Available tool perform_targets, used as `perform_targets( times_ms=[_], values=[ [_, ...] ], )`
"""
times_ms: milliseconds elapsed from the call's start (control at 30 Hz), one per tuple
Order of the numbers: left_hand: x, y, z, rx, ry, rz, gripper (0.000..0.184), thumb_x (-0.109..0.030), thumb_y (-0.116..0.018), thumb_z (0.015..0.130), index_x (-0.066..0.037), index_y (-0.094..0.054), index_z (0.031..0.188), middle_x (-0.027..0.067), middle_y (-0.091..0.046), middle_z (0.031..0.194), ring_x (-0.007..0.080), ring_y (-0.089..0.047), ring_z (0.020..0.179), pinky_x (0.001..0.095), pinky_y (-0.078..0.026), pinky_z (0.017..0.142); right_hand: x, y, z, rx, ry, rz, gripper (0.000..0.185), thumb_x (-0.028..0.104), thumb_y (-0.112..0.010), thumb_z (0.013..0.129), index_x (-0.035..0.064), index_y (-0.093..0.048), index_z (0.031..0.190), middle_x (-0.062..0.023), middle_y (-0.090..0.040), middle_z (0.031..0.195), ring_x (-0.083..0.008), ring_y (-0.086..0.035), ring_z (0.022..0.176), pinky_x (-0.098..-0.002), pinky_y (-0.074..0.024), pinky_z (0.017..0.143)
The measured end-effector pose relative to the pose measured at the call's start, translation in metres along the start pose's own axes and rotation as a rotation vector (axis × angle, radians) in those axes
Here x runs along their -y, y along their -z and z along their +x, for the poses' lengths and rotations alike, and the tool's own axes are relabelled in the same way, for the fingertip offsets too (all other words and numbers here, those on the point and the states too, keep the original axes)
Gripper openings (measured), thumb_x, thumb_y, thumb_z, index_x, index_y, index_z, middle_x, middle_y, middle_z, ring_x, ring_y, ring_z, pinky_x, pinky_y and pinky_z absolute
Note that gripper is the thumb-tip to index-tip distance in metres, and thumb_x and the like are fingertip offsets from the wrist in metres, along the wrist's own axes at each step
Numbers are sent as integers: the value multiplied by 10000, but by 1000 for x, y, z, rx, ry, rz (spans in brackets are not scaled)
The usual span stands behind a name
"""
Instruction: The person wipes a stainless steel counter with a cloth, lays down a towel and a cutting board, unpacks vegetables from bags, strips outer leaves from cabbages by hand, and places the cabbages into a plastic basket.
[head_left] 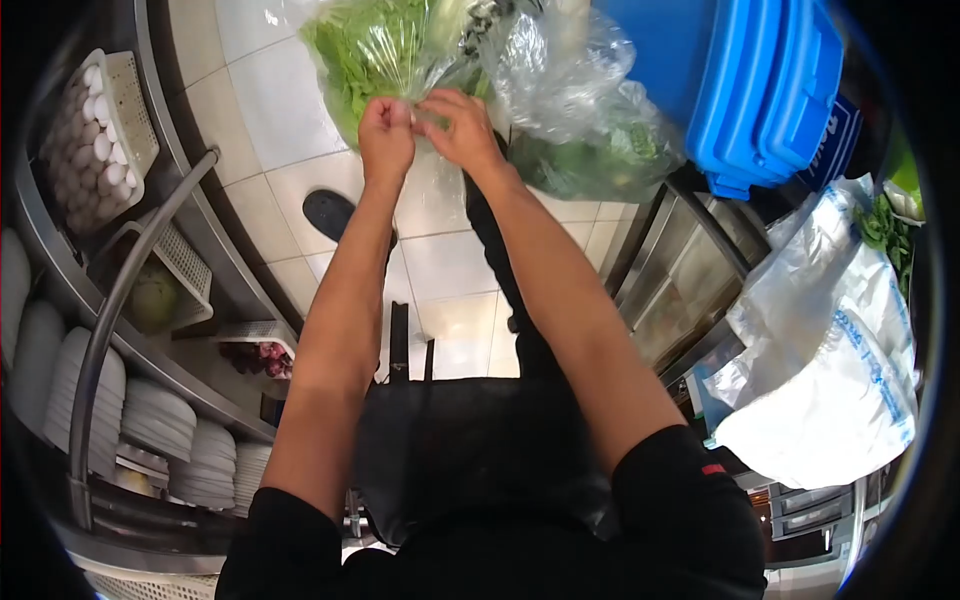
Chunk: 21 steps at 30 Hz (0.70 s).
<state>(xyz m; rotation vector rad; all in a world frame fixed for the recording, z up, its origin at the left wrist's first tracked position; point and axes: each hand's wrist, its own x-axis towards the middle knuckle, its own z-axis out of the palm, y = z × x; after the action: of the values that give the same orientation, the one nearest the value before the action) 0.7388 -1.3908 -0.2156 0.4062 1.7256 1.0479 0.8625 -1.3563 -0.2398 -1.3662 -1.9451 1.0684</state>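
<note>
A clear plastic bag (375, 50) of green leafy lettuce is at the top centre, its gathered neck toward me. My left hand (387, 135) is closed, thumb and fingers pinching the bag's neck. Close beside it, my right hand (460, 130) also pinches the plastic, fingers bent around it. A loose end of clear film hangs below the two hands. To the right, touching or nearly touching my right hand, lies another clear plastic bag (590, 140) with dark green leaves inside. Whether the neck is knotted cannot be seen.
Blue plastic bins (760, 100) stand at upper right. A white plastic bag (830, 380) with greens lies at right. On the left, a steel rack holds a basket of eggs (95, 140), another white basket (180, 265) and stacked white plates (85, 390). The floor is tiled.
</note>
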Motion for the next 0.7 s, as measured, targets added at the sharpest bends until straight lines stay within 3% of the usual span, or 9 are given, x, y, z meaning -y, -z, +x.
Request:
perform_targets(
  times_ms=[67,167,233,267,367,433,467,533,700],
  values=[
    [-5,-1,-1,-14,-48,69,170,-176,-491,944,-47,-527,839,-23,-499,657,59,-437,584,217,-381,552,-13,-15,-3,23,38,41,174,109,-704,650,74,-634,805,-97,-624,876,-269,-593,879,-379,-426,740],
    [-21,-4,-13,8,109,-105,248,-236,-469,960,-94,-470,757,-60,-395,626,36,-318,536,212,-246,467,-26,-31,12,-252,-274,-199,172,128,-700,630,98,-530,616,-102,-585,645,-304,-590,655,-411,-439,658],
    [-38,14,-21,38,171,-166,251,-253,-509,943,-97,-463,752,-65,-388,625,29,-316,541,212,-236,461,-38,-27,18,-431,-498,-92,130,137,-684,664,95,-565,695,-108,-602,716,-314,-600,715,-439,-450,696],
    [-45,25,-29,65,248,-232,264,-271,-550,925,-100,-456,747,-71,-381,623,23,-314,547,212,-226,454,-46,-13,18,-375,-424,-402,131,177,-670,701,97,-597,774,-110,-622,752,-303,-609,725,-423,-467,703],
    [-64,90,-9,239,-188,773,379,-312,-756,756,-51,-486,702,-39,-393,580,94,-324,538,275,-319,478,-116,36,8,-229,-134,-975,314,302,-623,780,105,-635,1024,-151,-631,978,-299,-591,951,-404,-450,871],
    [-53,165,41,141,-269,1013,351,-259,-779,706,-29,-517,671,110,-455,553,188,-398,518,349,-408,520,-123,95,-10,32,17,-377,418,369,-571,817,100,-599,1136,-173,-586,1136,-311,-513,1124,-414,-380,979],
    [-60,194,60,38,-164,1134,274,-208,-736,737,-28,-539,672,123,-521,574,192,-440,514,344,-419,525,-138,101,-7,30,27,-377,418,369,-571,817,100,-599,1136,-173,-586,1136,-311,-513,1124,-414,-380,979],
    [-35,261,110,-61,-117,1133,173,-196,-659,773,-56,-591,697,124,-573,619,217,-498,533,353,-436,551,-171,97,-16,161,230,-1095,430,401,-567,835,85,-601,1124,-173,-597,1137,-341,-536,1102,-435,-414,935],
    [-36,295,153,-404,93,1248,215,-288,-679,755,-79,-644,793,81,-637,732,187,-546,635,345,-453,627,-173,90,3,336,-102,-952,495,467,-565,834,91,-584,1155,-173,-608,1116,-363,-559,1056,-452,-437,897]
  ],
)
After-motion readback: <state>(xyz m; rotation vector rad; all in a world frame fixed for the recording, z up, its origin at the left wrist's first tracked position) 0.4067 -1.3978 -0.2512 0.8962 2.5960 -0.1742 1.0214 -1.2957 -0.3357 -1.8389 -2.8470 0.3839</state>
